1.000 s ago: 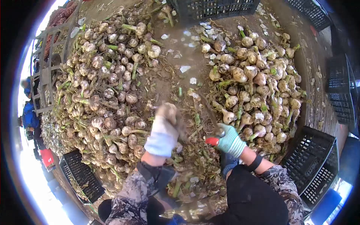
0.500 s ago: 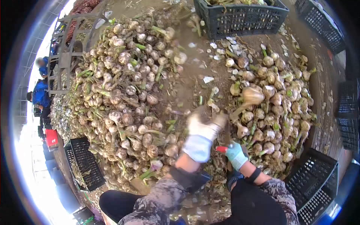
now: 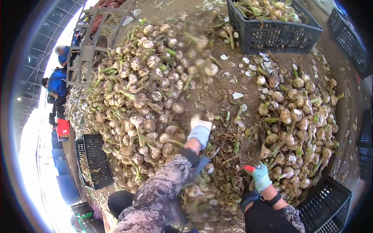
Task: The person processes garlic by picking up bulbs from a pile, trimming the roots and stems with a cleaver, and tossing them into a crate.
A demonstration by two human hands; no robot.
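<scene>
My left hand (image 3: 201, 127), in a white and pale blue glove, reaches over bare ground at the right edge of the large garlic heap (image 3: 136, 97). A bulb (image 3: 209, 116) shows at its fingertips; whether the fingers grip it is blurred. My right hand (image 3: 260, 176), in a light green glove, is closed round the red handle (image 3: 249, 168) of a tool whose dark blade points up and away. It stays low, beside the smaller garlic pile (image 3: 303, 116) on the right. Trimmed stems and dry leaves (image 3: 229, 163) lie between my hands.
A black crate (image 3: 279, 37) with garlic stands at the top. Other black crates are at the lower left (image 3: 95, 161), lower right (image 3: 324, 202) and far right (image 3: 349, 39). A wooden frame (image 3: 91, 50) and people in blue (image 3: 57, 83) are at the upper left.
My left hand has moved left, away from my right hand, toward the large heap. The blurred bulb in the air over the right pile is no longer there. The view has shifted left.
</scene>
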